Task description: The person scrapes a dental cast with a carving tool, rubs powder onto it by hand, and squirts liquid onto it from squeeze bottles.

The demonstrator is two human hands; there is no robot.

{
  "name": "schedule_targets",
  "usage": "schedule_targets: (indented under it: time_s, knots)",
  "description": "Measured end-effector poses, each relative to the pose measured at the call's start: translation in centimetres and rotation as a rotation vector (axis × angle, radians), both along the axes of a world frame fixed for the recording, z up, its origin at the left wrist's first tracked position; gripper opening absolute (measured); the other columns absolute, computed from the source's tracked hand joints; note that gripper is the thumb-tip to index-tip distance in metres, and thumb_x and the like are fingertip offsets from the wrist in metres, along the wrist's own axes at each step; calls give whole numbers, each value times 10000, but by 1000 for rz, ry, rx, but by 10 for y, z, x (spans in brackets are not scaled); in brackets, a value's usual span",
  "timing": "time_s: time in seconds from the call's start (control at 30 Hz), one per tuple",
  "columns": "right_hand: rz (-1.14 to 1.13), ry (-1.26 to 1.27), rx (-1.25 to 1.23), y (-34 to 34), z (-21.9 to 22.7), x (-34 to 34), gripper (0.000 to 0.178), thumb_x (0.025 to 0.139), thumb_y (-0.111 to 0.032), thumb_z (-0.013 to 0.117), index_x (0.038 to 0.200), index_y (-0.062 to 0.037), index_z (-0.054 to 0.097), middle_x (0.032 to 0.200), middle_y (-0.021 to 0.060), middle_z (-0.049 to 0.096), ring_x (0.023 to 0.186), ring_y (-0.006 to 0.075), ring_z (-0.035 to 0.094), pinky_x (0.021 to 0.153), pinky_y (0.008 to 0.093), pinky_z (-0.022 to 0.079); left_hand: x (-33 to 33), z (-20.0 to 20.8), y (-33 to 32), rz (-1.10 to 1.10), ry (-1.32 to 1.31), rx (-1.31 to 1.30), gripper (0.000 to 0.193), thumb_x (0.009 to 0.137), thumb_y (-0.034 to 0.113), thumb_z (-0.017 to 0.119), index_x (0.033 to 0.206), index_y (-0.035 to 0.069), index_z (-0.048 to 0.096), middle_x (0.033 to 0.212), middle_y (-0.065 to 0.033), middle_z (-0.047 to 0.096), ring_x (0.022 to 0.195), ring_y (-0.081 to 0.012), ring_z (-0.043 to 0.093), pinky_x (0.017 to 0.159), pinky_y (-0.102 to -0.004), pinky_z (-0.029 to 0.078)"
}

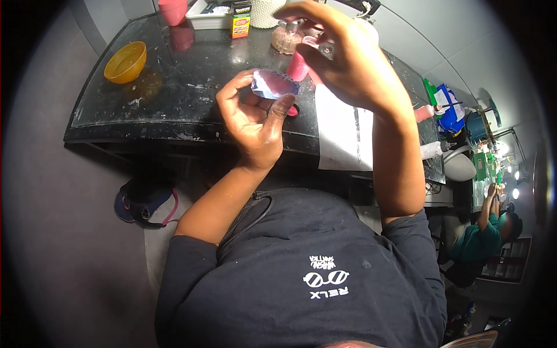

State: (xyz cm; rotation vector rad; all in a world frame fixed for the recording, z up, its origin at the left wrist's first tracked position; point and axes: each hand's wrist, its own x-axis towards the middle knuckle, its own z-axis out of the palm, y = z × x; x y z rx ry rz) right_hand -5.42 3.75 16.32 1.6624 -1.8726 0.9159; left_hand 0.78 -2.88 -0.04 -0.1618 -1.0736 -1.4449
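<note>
The left hand (pixel 255 119) holds a small purple scalloped piece (pixel 274 84), its grip pinching the edges. Just above, the right hand (pixel 342 58) has its grip pressed on something small and pink; steady, light finger pressure seems best, over the dark worktop (pixel 174 87).

Your left hand (pixel 255 119) was raised in front of your chest, palm turned toward you, the fingers curled and the thumb and fingertips closed in a pinch. Its bare forearm rose from the lower left, the dark sleeve pushed up past the elbow. Your right hand (pixel 339 58) stood farther out and to the right, higher than the left, back of the hand toward you, fingers bent down and closed together. Its forearm ran straight up from the elbow.
</note>
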Motion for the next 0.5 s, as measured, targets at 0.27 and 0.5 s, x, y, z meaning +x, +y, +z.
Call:
schedule_targets:
  time_s: [0.27, 0.5]
  knots:
    - [-67, -214, 528, 53, -35, -62, 164, 820, -108, 726, 942, -23, 658, 888, 75, 690, 832, 219, 641, 734, 342, 500, 2, 2, 1, 12, -8, -12, 638, 782, -100, 760, 1269, 39, 372, 1315, -161, 437, 1082, -234, 593, 890, -347, 573]
    - [51, -279, 602, 44, -73, -62, 193, 771, -80, 739, 941, -21, 670, 954, 134, 695, 918, 300, 658, 832, 400, 508, -1, -2, -1, 44, -14, 0, 654, 767, -108, 768, 1269, 43, 379, 1321, -154, 437, 1119, -225, 567, 919, -339, 537]
